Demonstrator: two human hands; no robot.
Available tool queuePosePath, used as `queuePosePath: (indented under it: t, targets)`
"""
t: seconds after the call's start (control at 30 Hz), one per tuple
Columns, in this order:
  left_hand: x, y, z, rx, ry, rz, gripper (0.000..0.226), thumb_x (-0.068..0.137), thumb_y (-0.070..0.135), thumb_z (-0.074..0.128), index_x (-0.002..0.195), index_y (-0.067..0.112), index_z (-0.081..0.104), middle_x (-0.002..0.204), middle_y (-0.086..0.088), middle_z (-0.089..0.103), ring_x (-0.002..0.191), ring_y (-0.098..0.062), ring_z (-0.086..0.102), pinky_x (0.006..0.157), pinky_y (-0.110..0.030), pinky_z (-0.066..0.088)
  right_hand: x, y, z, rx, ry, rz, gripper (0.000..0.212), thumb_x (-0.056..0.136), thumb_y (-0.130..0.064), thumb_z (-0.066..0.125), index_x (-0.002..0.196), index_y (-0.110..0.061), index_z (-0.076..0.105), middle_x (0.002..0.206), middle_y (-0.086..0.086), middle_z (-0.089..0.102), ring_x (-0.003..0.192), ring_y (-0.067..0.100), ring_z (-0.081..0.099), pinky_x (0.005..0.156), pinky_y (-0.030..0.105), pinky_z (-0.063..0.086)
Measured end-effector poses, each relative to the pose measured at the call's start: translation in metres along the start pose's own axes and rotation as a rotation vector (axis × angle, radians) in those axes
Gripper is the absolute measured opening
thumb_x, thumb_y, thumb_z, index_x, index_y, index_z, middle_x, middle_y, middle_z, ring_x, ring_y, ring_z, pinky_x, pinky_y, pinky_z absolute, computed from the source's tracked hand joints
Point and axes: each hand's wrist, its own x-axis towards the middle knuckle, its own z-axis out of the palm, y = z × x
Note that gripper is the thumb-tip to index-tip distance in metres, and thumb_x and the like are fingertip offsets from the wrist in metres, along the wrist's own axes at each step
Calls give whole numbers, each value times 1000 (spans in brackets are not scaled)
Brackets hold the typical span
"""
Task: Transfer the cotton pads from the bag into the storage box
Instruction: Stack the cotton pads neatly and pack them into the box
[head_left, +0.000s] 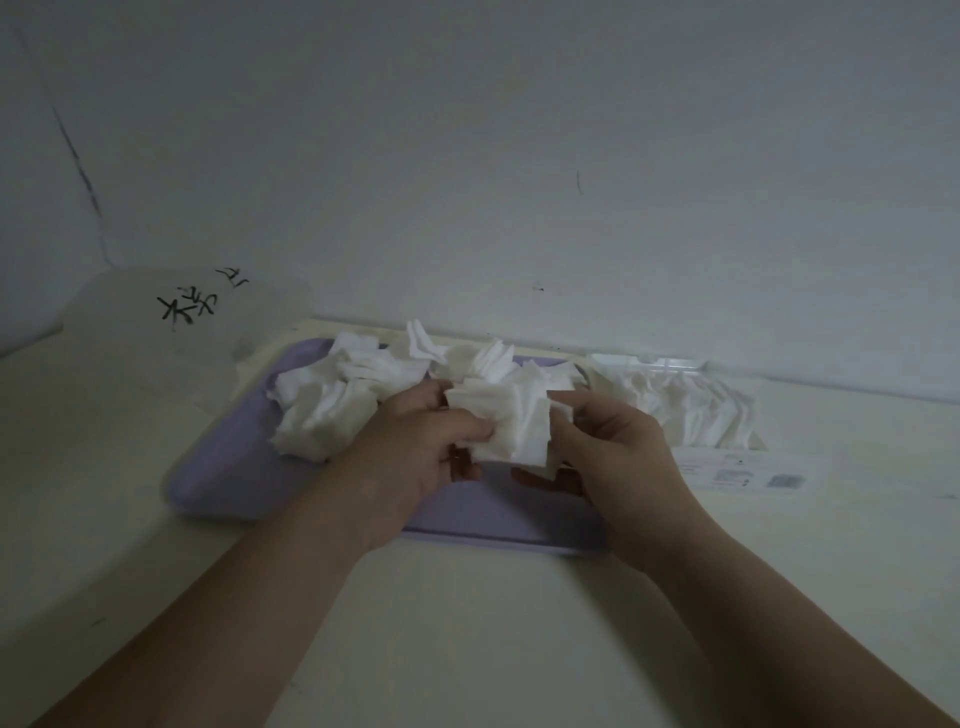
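Surroundings first: a pale table (467, 623) runs up to a plain grey-white wall (519, 156). On the table lies a lavender tray (234, 483), with a loose heap of cotton pads (322, 410) on its far left half and more along its far edge. Just right of the tray sits a clear container (691, 410) packed with a row of pads; whether it is a bag or a box is hard to tell. A printed label (743, 475) lies along its near side. At the far left a cloudy plastic sheet (156, 332) carries black handwritten characters. Both hands and what they hold cover the middle of the tray.

Both forearms reach in from the bottom corners and meet above the tray. The left hand (415, 452) grips a small stack of pads (514, 421), thumb pressed across its front and fingers curled behind. The right hand (618, 457) pinches the same stack at its right edge, forefinger on top and thumb underneath.

The pads are white, square, thin and soft, with slightly fuzzy edges. Those in the heap lie crumpled and fanned at odd angles. The tray is smooth, matt plastic with rounded corners and a low raised rim.
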Motion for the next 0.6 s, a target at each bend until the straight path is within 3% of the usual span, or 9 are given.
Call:
queuePosePath:
  t: [0.3, 0.43, 0.6]
  targets:
    - [-5, -3, 1, 91, -15, 62, 26, 91, -4, 71, 115, 5, 75, 109, -15, 79, 92, -22, 73, 73, -31, 60, 1, -2, 1, 66, -65, 91, 31, 109, -13, 51, 109, -4, 80, 114, 25, 77, 116, 44, 70, 94, 51, 61]
    - [-5, -5, 2, 165, 31, 92, 27, 89, -2, 74, 112, 11, 77, 107, -12, 80, 93, -22, 75, 78, -34, 61, -2, -7, 1, 170, -145, 137, 35, 105, -29, 56, 115, -5, 79, 121, 22, 76, 118, 40, 72, 101, 53, 58]
    - [-4, -5, 4, 209, 162, 161, 13, 89, 2, 76, 100, 8, 78, 96, -12, 81, 83, -21, 75, 77, -34, 63, 0, -1, -1, 178, -141, 81, 30, 104, -11, 57, 121, 9, 70, 123, 31, 72, 123, 45, 67, 106, 56, 55]
